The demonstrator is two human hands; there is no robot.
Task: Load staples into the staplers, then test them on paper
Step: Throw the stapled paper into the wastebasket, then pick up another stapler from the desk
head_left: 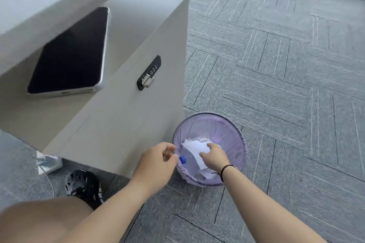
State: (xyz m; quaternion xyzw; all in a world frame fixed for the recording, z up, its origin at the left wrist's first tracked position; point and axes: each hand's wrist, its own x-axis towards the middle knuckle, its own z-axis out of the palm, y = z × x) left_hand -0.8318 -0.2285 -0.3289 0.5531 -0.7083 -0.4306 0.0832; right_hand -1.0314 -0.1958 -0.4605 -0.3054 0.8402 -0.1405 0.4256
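Closest to the camera is a bare knee at about 7 o'clock, with a black shoe point(84, 187) just past it on the grey carpet point(276, 85).

Both forearms reach forward to a wire bin with a purple liner point(240, 142), sitting low and centre, roughly 6 o'clock. The left hand point(158, 159) is at the bin's near-left rim with fingers curled in; it looks like they're pinching the liner edge, but I can't tell for sure whether it's got anything. The right hand point(214, 156) is inside the bin, fingers bent over a wad of white paper point(192, 149), so I'd call that gripping the paper. There's also a clear bottle with a blue cap point(182, 159) in there, touching the paper.

That paper is the only task thing showing; no staplers or staples anywhere in view. Handling-wise, I'd guess it's super light, floppy and already creased. Best to take a flat sheet by an edge rather than scrunching, since a crumpled sheet is a pain to feed into a stapler. It tears easily too.

Further out, at 10 o'clock, a grey cabinet point(122, 120) with a combination lock point(149, 73) has a dark-screened phone point(73, 53) lying on top.
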